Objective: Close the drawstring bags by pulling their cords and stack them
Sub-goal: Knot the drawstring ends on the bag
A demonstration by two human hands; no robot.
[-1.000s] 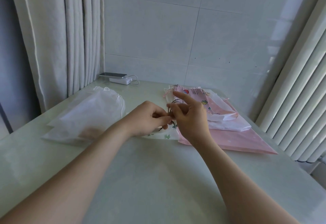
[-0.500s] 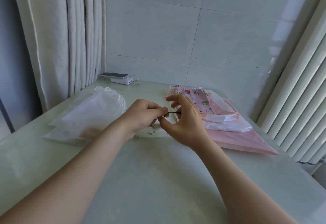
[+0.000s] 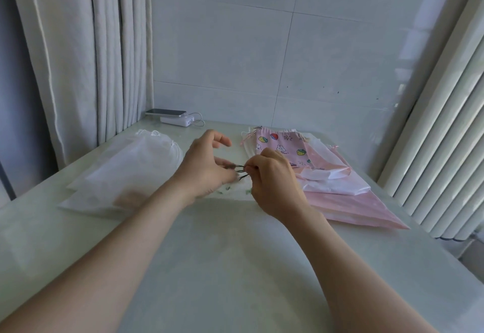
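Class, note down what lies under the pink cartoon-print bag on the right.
Beneath the cartoon-print bag, white bags and a larger pink bag stick out. Their middles, and any further bags, are covered.

On the pale counter [image 3: 235, 267], a heap of white see-through bags [image 3: 125, 173] lies mid left, a heap of pink cloth bags [image 3: 348, 199] mid right, a white printed bag [image 3: 231, 193] between them. Behind them, a dark flat phone [image 3: 166, 112] sits on a white charger box [image 3: 177, 121].
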